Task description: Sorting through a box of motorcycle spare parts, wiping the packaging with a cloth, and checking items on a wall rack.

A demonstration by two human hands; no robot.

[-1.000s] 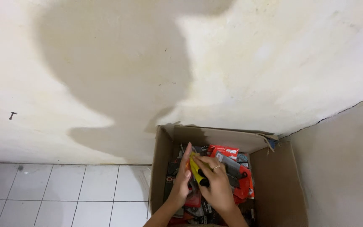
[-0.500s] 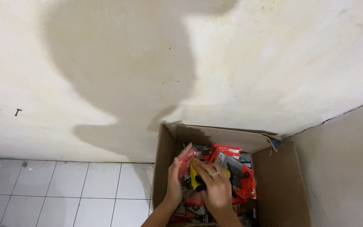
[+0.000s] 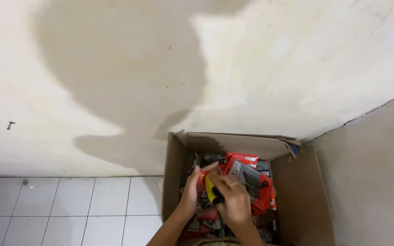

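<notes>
Both hands of the person are inside an open cardboard box that stands on the floor in a corner, with a stained, cream-coloured wall behind it. The left hand is on the left side of the box, close to its left wall; the fingers are stretched and a little spread, and the fingertips touch the edge of a red package, so this hand lies against the package without closing around it. The right hand is just beside it, more to the middle of the box. Its fingers are curled and pressed together around a small yellow and black object, which sits between the two hands; a ring shows on one finger. What kind of object it is, I cannot tell, because the hand covers most of it. Just behind the right hand lies a red blister package with a grey part in it, on top of many other red and dark packages that fill the left part of the box. The right part of the box floor is bare cardboard. To the left of the box is a floor of white tiles, and a small dark nail sticks out of the wall far to the left.
</notes>
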